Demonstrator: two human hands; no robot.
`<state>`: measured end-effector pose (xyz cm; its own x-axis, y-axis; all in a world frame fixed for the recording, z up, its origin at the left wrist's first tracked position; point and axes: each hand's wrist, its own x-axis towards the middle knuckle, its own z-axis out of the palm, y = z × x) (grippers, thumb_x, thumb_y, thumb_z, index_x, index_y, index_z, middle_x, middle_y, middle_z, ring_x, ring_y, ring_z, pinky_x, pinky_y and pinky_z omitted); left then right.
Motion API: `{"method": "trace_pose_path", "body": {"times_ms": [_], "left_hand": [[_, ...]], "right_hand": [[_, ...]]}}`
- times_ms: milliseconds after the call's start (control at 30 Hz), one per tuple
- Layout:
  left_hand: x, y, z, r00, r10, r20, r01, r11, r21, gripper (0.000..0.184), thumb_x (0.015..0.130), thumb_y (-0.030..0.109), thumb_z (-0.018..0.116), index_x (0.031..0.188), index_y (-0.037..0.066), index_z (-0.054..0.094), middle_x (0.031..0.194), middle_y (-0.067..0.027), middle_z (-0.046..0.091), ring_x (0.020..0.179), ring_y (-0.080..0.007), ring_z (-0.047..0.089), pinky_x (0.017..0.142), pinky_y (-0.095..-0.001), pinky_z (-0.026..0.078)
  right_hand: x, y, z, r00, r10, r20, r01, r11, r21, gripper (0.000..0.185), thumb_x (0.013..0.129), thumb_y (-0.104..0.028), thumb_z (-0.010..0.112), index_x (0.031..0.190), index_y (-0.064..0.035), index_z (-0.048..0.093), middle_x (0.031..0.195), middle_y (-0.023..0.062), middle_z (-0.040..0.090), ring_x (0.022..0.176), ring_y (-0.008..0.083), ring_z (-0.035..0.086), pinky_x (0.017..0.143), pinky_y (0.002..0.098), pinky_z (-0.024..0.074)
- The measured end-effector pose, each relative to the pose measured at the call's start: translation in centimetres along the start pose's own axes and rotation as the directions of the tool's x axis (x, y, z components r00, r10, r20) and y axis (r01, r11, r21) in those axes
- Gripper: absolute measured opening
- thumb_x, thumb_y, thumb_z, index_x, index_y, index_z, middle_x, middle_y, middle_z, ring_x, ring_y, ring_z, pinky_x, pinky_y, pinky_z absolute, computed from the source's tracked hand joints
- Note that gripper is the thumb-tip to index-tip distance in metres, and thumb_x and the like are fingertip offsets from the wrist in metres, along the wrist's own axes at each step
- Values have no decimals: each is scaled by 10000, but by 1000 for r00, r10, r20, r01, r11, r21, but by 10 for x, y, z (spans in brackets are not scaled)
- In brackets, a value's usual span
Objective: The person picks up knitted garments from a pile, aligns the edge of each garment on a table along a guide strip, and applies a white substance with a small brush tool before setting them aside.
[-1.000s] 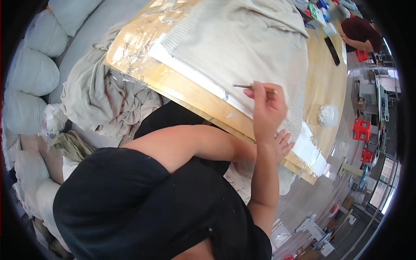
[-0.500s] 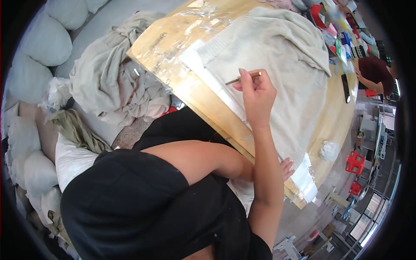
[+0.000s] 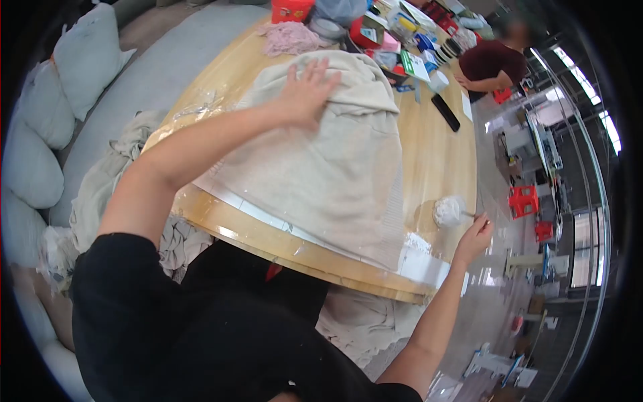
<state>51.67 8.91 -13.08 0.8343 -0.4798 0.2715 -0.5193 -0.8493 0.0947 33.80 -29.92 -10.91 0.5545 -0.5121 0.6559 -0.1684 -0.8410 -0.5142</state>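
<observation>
A cream knitted garment (image 3: pixel 321 167) lies spread on the wooden table, its ribbed edges over white strips along the near side. My left hand (image 3: pixel 309 94) rests on its far part, fingers spread and a little blurred. Beyond the table's right end, my right hand (image 3: pixel 477 234) is closed on a slim pen-like tool (image 3: pixel 470 214). The tool points left, its tip at or near a rounded white lump (image 3: pixel 450 211) on the table; I cannot make out what the lump is made of.
A black phone-like object (image 3: pixel 445 112) lies on the table (image 3: pixel 435 161). Past the garment are pink cloth (image 3: pixel 291 37), a red bucket (image 3: pixel 291 10) and assorted goods. Another person (image 3: pixel 492 67) stands at the far right. Stuffed white sacks (image 3: pixel 87 60) and piled cloth (image 3: pixel 100 181) lie left.
My right hand has moved with the tool from the garment's near edge to the white lump. My left hand has gone from the near right edge to the garment's far part. The view has shifted.
</observation>
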Motion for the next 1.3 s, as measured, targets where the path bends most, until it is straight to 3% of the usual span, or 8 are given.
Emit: {"method": "trace_pose_path", "body": {"times_ms": [167,300,367,433,533,833,1167,1300], "left_hand": [[22,-50,54,972,-220,79,233,944,-235,786,509,221,731,1206,19,429,996,-206,559,965,-327,541,836,-418,433],[33,-34,49,879,-435,193,475,769,-428,344,528,238,697,814,49,664,1019,-209,589,917,-290,589,785,-370,473],[45,-25,42,782,-583,220,490,357,-796,370,527,271,708,807,34,659,1008,-184,597,879,-282,594,775,-341,480],[32,-38,30,933,-316,175,90,-266,-960,528,557,351,710,949,14,607,990,-144,594,922,-273,568,802,-342,464],[-44,-74,-34,961,-242,131,9,-447,-894,515,589,353,680,980,32,584,997,-136,583,912,-269,562,777,-348,462],[-203,-342,-118,663,-687,298,109,-305,-946,480,686,359,591,1073,85,516,1017,-109,549,883,-258,543,701,-366,458],[-403,-429,-42,-51,-917,396,411,-381,-828,445,793,365,491,1176,145,440,1039,-79,512,850,-246,522,616,-386,454],[-467,-377,-4,85,-727,682,776,-381,-502,378,789,414,520,1105,213,468,879,-37,524,795,-197,529,585,-358,425]], "right_hand": [[16,105,37,941,68,333,-66,998,-17,320,875,-244,483,847,51,607,721,116,619,649,156,544,556,323,443],[16,53,13,881,63,468,-18,995,-100,455,887,-314,472,1122,74,503,1104,186,551,988,241,529,869,305,393],[18,64,-3,900,3,436,33,997,-74,499,897,-350,441,1186,57,457,1211,187,476,1119,247,442,967,320,310],[5,40,-23,941,93,327,-97,995,-4,528,895,-374,429,1233,33,421,1260,168,442,1152,255,429,981,325,311],[-12,54,-54,920,274,282,-304,950,69,473,898,-339,439,1230,-1,443,1227,124,483,1109,200,461,939,298,352],[-191,85,-131,873,453,181,-472,878,82,230,855,-215,551,852,10,601,712,22,553,688,64,484,633,225,403],[-299,157,-79,962,216,169,-64,776,-627,415,694,-198,646,1083,-85,553,1035,142,550,953,305,522,843,431,381],[-287,181,-65,846,479,234,-192,683,-704,370,693,-190,612,1059,-138,587,963,117,553,909,290,536,821,448,388]]}}
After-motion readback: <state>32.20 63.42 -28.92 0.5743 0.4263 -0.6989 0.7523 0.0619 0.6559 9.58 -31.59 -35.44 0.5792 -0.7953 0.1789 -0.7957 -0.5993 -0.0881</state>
